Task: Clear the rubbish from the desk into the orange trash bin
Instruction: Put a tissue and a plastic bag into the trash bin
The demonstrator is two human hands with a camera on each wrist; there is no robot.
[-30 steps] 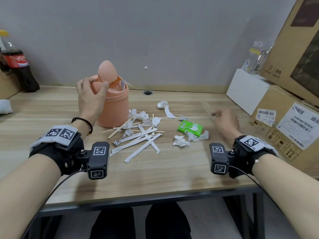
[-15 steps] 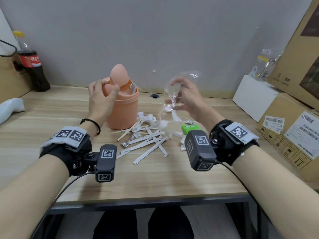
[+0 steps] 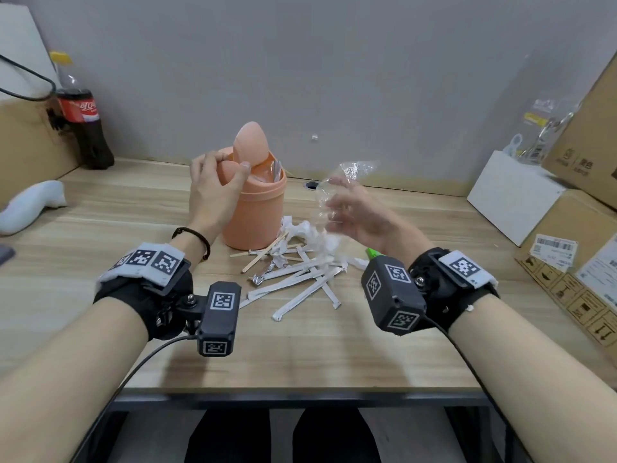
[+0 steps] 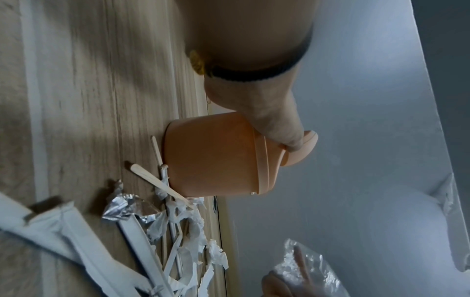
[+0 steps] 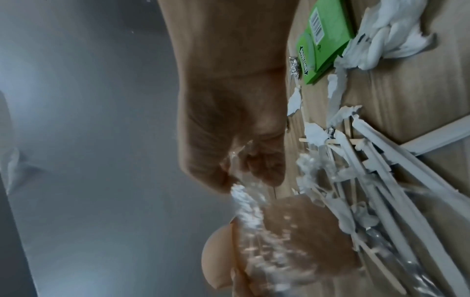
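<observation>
The orange trash bin (image 3: 253, 212) stands at the middle back of the desk with its swing lid (image 3: 250, 145) tipped up. My left hand (image 3: 213, 185) pinches the lid's lower edge; in the left wrist view the thumb (image 4: 287, 136) lies on the lid above the bin (image 4: 211, 158). My right hand (image 3: 354, 215) pinches a crinkled clear plastic wrapper (image 3: 347, 182) in the air just right of the bin, and the wrapper (image 5: 254, 211) shows at the fingertips. On the desk lie white paper sleeves (image 3: 300, 282), wooden sticks (image 3: 263, 255), foil (image 3: 263, 275), tissue (image 3: 307, 235) and a green packet (image 5: 325, 40).
A cola bottle (image 3: 83, 125) stands at the back left and a white object (image 3: 30, 205) lies at the left edge. A white box (image 3: 510, 195) and cardboard boxes (image 3: 584, 228) line the right side. A cable hole (image 3: 310, 185) sits behind the bin.
My right hand left the desk's right side, came up holding the clear wrapper and has moved left toward the bin. The left hand has stayed on the lid.
</observation>
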